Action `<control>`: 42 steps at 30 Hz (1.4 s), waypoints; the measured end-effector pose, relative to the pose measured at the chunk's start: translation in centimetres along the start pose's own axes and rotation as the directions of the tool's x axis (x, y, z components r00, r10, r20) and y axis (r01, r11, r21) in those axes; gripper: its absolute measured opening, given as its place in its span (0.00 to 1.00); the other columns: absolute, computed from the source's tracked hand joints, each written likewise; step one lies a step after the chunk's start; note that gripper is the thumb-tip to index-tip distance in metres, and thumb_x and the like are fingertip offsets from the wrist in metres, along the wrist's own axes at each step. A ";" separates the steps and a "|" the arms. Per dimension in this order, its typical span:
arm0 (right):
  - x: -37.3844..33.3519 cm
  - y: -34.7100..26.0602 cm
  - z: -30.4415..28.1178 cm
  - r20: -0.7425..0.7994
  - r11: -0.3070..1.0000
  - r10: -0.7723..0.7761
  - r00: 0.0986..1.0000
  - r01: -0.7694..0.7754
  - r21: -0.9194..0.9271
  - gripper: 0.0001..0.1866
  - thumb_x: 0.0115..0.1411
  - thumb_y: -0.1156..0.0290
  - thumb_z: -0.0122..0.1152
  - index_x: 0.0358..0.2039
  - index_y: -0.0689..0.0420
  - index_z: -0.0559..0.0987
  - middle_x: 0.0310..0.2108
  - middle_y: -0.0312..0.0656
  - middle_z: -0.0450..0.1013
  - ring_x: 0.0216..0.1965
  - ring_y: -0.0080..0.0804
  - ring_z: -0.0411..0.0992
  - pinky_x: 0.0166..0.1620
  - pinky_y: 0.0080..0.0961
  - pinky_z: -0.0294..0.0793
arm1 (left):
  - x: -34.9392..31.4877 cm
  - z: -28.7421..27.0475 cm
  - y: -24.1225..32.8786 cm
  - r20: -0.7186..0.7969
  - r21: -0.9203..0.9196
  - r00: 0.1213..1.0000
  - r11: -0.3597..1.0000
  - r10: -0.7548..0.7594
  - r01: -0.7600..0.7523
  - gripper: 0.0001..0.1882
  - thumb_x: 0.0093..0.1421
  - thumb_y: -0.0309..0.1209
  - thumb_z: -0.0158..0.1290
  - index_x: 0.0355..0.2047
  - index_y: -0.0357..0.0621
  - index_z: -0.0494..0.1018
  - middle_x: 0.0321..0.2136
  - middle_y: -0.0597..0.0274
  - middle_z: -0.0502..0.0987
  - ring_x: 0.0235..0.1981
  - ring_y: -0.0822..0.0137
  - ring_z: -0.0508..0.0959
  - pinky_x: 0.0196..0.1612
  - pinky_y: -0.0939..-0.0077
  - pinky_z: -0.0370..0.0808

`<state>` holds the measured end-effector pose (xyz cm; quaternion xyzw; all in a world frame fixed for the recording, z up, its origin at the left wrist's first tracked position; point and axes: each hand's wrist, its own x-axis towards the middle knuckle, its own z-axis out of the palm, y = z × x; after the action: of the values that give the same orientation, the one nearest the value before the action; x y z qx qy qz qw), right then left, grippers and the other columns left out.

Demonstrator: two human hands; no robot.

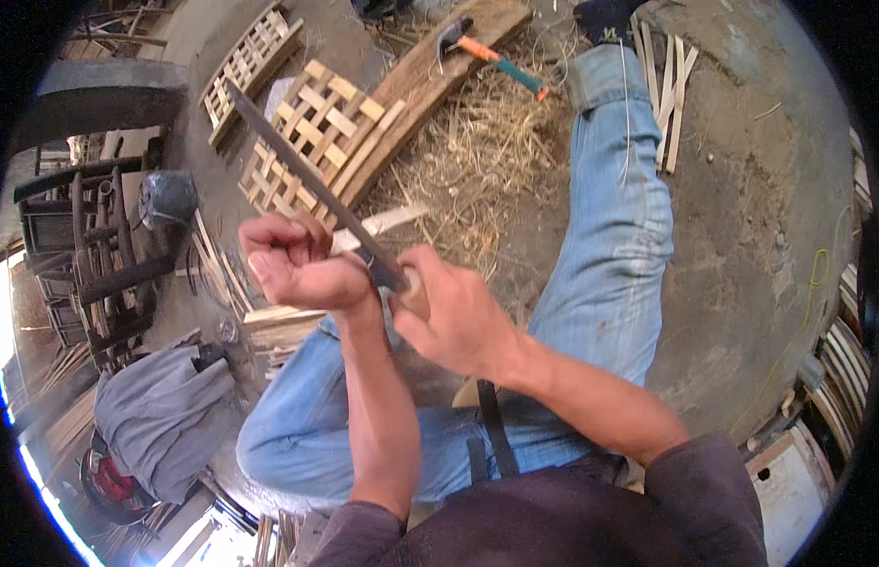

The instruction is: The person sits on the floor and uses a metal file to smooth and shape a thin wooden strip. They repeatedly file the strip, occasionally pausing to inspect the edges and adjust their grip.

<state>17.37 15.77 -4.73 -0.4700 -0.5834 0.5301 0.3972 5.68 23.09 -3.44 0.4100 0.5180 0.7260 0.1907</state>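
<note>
My right hand [455, 317] is closed round the pale handle of a long knife [307, 163]. Its dark, narrow blade slants up and to the left, away from me. Just left of the handle, my left hand [307, 269] is raised with its fingers curled in, close to the blade. Whatever those fingers may hold is hidden. A pale flat strip [394, 219] shows beyond the blade, beside my left hand; I cannot tell whether the hand touches it. Farther off, a woven panel of wooden strips [316, 123] leans on a thick wooden plank [416, 109].
A hammer [496, 64] with an orange and green handle lies across the plank. Shavings [482, 142] cover the floor between plank and my outstretched leg [614, 208]. Another woven panel [253, 61] lies at far left. Loose strips [671, 104] lie beyond my foot; a grey cloth [165, 406] is at left.
</note>
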 end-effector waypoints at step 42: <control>-1.1 2.4 1.3 0.069 0.994 0.077 0.995 -0.072 -0.079 0.18 0.57 0.69 0.55 0.44 0.64 0.62 0.28 0.58 0.74 0.34 0.63 0.73 0.35 0.50 0.72 | 0.0 -2.7 -2.9 -0.143 -0.007 0.989 1.000 -0.023 0.023 0.22 0.67 0.50 0.34 0.24 0.47 0.58 0.16 0.69 0.52 0.14 0.78 0.51 0.18 0.82 0.43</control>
<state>16.67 14.39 -7.27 -0.4869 -0.5993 0.5384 0.3375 3.12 22.65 -6.36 0.3503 0.5334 0.7526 0.1624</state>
